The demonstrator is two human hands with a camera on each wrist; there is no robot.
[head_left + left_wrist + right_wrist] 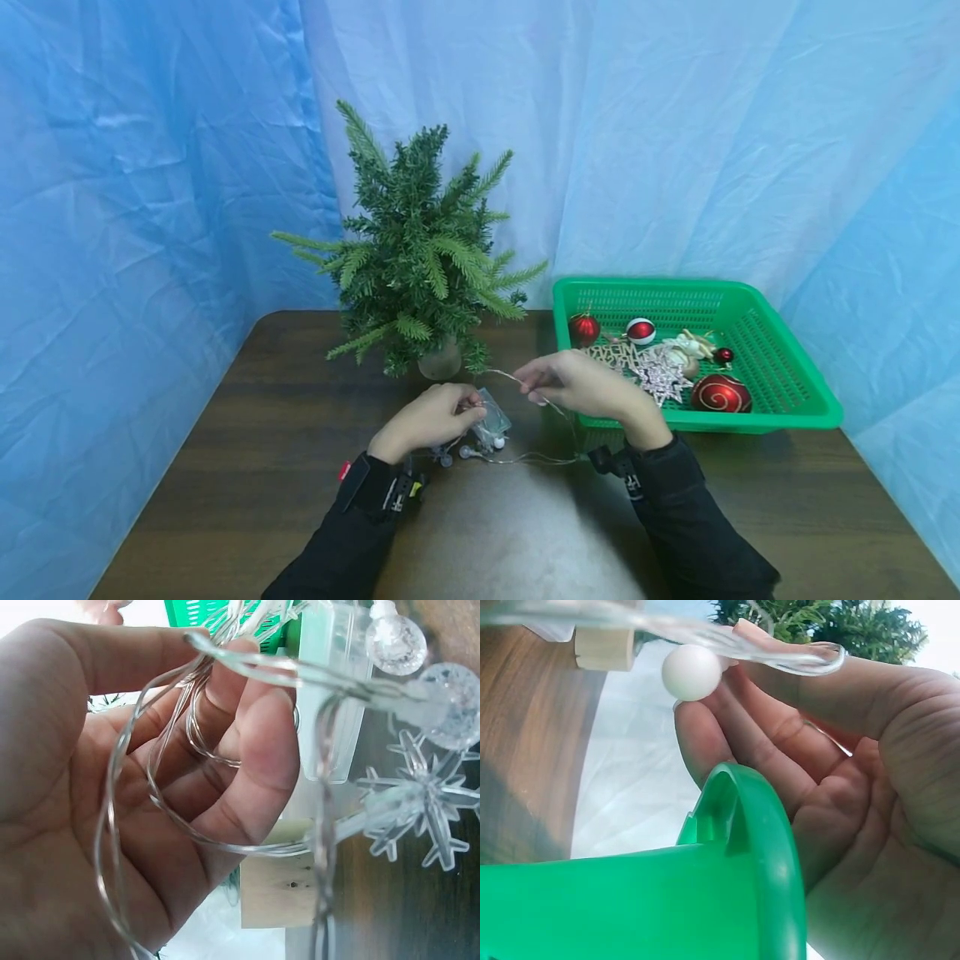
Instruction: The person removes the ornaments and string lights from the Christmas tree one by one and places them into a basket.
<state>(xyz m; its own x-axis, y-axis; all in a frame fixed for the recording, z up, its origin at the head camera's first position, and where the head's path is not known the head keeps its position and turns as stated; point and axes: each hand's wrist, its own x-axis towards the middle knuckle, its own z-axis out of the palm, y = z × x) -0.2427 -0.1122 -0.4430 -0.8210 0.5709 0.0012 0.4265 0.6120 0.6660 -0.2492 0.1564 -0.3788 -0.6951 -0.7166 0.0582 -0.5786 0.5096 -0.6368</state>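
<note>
A string of fairy lights on thin clear wire (540,457) runs between the two hands, over the tabletop. My left hand (433,417) pinches gathered loops of the wire, its fingers curled in the left wrist view. Clear round bulbs (396,646) and a snowflake-shaped light (420,801) dangle beside those fingers. Just right of this hand is a clear plastic box (491,412). My right hand (577,383) pinches another stretch of wire between thumb and fingers, close to the basket's near left corner. A white ball-shaped light (692,673) hangs at its fingertips.
A small artificial Christmas tree (420,242) stands at the back of the brown table (247,467). At right, a green basket (813,387) holds red baubles (720,393), a silver snowflake (662,375) and other ornaments. Blue cloth (150,208) hangs behind.
</note>
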